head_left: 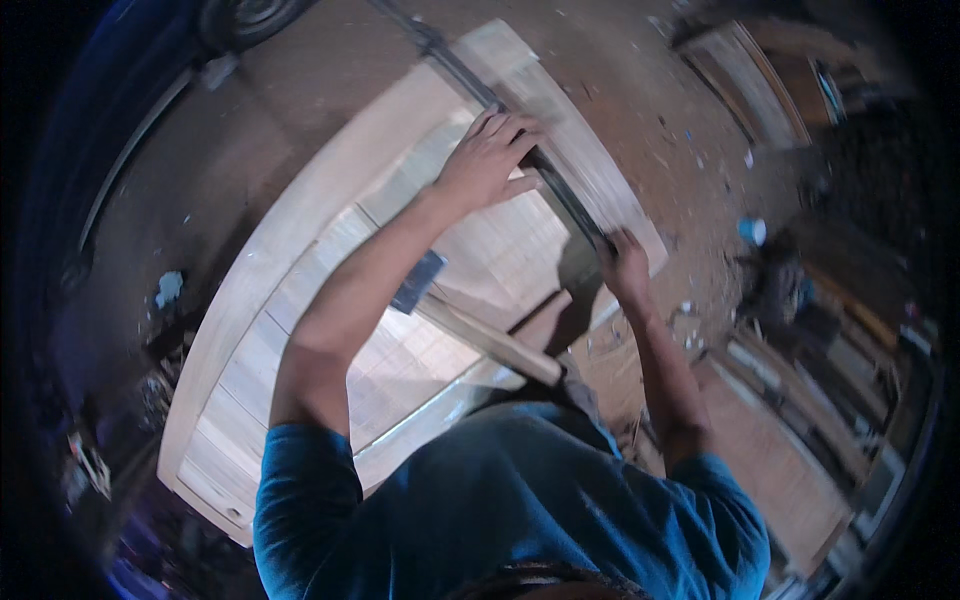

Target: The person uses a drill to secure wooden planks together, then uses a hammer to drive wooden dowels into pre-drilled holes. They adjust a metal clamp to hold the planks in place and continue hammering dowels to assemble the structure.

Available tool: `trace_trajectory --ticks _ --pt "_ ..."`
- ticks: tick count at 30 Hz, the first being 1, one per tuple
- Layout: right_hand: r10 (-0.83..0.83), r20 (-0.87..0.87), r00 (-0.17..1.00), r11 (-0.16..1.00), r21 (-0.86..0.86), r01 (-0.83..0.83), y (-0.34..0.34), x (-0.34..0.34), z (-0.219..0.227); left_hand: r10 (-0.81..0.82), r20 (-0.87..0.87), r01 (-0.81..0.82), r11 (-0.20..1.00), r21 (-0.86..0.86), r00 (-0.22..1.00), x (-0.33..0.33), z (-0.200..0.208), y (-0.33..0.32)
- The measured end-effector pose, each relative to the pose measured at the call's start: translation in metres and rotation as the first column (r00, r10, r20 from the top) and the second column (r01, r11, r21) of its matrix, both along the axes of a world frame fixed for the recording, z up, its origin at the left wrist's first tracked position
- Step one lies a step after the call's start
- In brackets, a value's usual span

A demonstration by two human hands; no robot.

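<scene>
A long dark metal bar, which looks like a bar clamp (568, 195), lies across the far end of a pale wooden door panel (262, 245). My left hand (490, 160) is over the bar near its middle, fingers bent across it and thumb on the near side. At the bar's near right end, my right hand (625, 262) is closed round it; its fingertips are mostly hidden. On the panel between my arms rests a hammer or mallet, its dark block head (418, 282) partly behind my left forearm and its wooden handle (490, 340) pointing toward my body.
Wooden boards (775, 450) are stacked at the right, and a wooden frame piece (745, 85) lies at the far right. A blue and white container (752, 231) stands on the littered dirt floor. A dark vehicle with a wheel (250, 15) is at the far left.
</scene>
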State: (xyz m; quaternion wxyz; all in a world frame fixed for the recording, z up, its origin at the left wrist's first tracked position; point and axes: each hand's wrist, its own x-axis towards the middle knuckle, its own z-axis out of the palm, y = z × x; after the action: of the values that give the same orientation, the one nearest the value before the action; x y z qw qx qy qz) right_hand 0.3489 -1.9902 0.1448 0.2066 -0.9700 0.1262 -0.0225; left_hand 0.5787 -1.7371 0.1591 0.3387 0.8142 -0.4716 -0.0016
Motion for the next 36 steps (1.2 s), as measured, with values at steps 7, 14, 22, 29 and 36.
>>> trace_trajectory --ticks 7,14,22,29,36 --pt "-0.05 0.081 0.995 0.976 -0.208 0.066 0.031 -0.03 0.03 -0.56 0.153 0.425 0.754 0.5 0.814 -0.031 -0.006 -0.112" --pt "0.292 -0.02 0.956 0.954 -0.069 -0.293 0.109 -0.097 0.013 -0.733 0.092 0.62 0.628 0.47 0.674 -0.094 -0.017 -0.17" --pt "-0.028 -0.134 0.991 0.998 0.051 0.035 0.112 -0.178 0.027 -0.83 0.066 0.713 0.514 0.477 0.554 -0.154 -0.011 -0.209" --pt "-0.564 -0.078 0.822 0.764 0.329 0.555 0.109 -0.223 0.035 -0.914 0.054 0.749 0.364 0.553 0.403 -0.185 -0.012 -0.242" --pt "-0.823 -0.305 0.479 0.007 0.838 0.546 0.121 -0.213 -0.053 -0.914 0.11 0.746 0.385 0.543 0.391 -0.193 -0.01 -0.248"
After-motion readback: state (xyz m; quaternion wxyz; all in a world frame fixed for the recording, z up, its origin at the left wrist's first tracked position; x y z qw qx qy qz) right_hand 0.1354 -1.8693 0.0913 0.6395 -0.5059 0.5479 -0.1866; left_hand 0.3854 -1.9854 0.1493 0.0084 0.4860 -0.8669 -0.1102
